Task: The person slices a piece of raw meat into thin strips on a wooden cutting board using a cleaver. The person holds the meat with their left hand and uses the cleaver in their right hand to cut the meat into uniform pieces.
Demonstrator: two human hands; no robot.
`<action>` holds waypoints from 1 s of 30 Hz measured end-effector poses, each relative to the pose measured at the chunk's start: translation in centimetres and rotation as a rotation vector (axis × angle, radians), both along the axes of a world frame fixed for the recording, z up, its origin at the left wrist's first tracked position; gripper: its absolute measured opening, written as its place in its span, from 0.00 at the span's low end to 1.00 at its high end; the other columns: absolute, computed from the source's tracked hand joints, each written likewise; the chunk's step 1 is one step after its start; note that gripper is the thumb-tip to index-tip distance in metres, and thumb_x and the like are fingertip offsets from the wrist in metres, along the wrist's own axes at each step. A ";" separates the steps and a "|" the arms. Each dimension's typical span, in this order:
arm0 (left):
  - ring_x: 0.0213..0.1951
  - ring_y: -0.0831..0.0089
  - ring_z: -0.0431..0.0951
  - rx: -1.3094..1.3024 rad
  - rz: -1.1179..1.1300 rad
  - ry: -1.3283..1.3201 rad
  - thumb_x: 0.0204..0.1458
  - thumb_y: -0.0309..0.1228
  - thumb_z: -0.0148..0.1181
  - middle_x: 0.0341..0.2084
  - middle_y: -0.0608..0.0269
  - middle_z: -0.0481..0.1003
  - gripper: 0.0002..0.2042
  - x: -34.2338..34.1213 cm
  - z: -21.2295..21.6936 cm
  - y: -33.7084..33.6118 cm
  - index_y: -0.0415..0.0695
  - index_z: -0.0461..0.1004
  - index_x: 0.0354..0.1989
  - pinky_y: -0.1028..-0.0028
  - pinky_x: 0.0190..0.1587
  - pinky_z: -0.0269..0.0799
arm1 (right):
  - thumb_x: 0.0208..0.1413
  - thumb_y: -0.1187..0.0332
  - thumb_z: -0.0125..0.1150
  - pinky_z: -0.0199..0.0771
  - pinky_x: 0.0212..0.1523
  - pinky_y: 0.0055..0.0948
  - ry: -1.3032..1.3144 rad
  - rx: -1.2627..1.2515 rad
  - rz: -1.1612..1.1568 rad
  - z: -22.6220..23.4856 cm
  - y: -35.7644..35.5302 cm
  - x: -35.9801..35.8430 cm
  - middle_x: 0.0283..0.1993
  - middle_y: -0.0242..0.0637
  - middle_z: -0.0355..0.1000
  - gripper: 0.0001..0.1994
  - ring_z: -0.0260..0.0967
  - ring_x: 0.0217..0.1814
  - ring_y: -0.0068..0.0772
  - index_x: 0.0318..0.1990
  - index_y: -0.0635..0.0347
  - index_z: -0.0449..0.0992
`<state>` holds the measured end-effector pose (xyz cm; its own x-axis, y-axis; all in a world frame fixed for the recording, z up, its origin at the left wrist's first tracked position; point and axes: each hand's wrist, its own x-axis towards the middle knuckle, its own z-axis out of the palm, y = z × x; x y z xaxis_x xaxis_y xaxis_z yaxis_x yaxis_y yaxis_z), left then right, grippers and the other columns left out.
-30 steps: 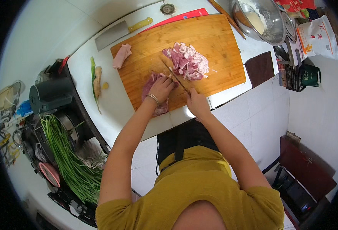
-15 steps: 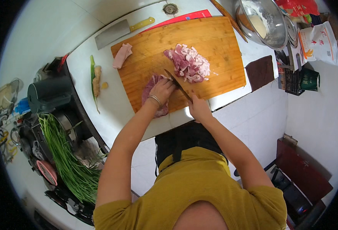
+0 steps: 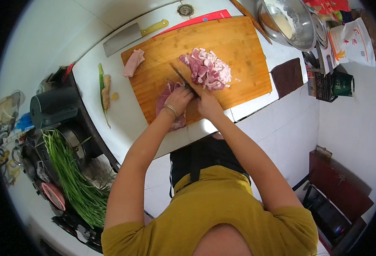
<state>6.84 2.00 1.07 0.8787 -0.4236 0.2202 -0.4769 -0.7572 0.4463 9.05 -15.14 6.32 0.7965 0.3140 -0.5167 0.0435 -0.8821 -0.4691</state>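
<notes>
Above mid-frame, my left hand (image 3: 178, 100), apparently curled, pins the raw meat (image 3: 163, 97) against slipping; my right hand (image 3: 210, 106) is wrapped around the knife (image 3: 184, 80) for control.

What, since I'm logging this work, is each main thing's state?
Left hand, resting on meat slab
Right hand, gripping knife
Knife, held, blade slanted
Meat slab, partly hidden
Cut meat, piled in pieces
Cleaver, lying unheld
Steel bowl, uncovered, with pale contents
Board, lying flat
</notes>
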 end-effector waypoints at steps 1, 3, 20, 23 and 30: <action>0.45 0.63 0.71 -0.002 0.012 -0.001 0.42 0.25 0.50 0.38 0.60 0.73 0.11 0.1 0.1 0.1 0.43 0.73 0.36 0.69 0.53 0.65 | 0.51 0.71 0.48 0.70 0.41 0.53 -0.014 0.026 0.009 -0.6 0.8 0.9 0.36 0.62 0.71 0.10 0.71 0.40 0.62 0.39 0.67 0.66; 0.45 0.63 0.71 0.005 0.022 -0.006 0.42 0.25 0.51 0.38 0.60 0.73 0.11 0.2 0.1 0.2 0.44 0.73 0.36 0.68 0.54 0.65 | 0.51 0.71 0.48 0.70 0.41 0.54 -0.029 0.029 -0.006 -1.2 0.7 0.4 0.35 0.63 0.71 0.10 0.71 0.39 0.62 0.38 0.68 0.66; 0.47 0.52 0.69 0.045 1.138 -0.008 0.48 0.32 0.59 0.43 0.49 0.70 0.16 -5.6 1.6 6.1 0.38 0.69 0.44 0.58 0.51 0.64 | 0.53 0.69 0.54 0.71 0.29 0.48 -0.514 0.121 -0.217 1.9 -10.1 2.0 0.28 0.53 0.73 0.08 0.71 0.30 0.58 0.38 0.61 0.68; 0.47 0.52 0.69 -0.179 1.408 0.344 0.49 0.34 0.59 0.43 0.47 0.70 0.21 -6.9 0.2 7.2 0.34 0.66 0.47 0.60 0.51 0.65 | 0.56 0.70 0.51 0.68 0.27 0.47 -0.607 -0.033 -0.383 1.0 -16.0 4.3 0.28 0.54 0.72 0.08 0.70 0.29 0.57 0.41 0.62 0.66; 0.46 0.51 0.71 -0.144 1.454 0.503 0.49 0.39 0.59 0.43 0.44 0.71 0.22 -6.1 0.1 7.1 0.34 0.68 0.46 0.62 0.50 0.67 | 0.53 0.72 0.48 0.70 0.32 0.49 -0.789 -0.250 -0.410 -2.6 -22.0 9.0 0.32 0.55 0.71 0.08 0.70 0.33 0.57 0.39 0.65 0.64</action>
<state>0.79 9.15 1.15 0.4940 0.8320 -0.2524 0.8254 -0.3574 0.4371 18.04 -37.10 3.72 0.9708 -0.1183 0.2086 -0.0689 -0.9708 -0.2298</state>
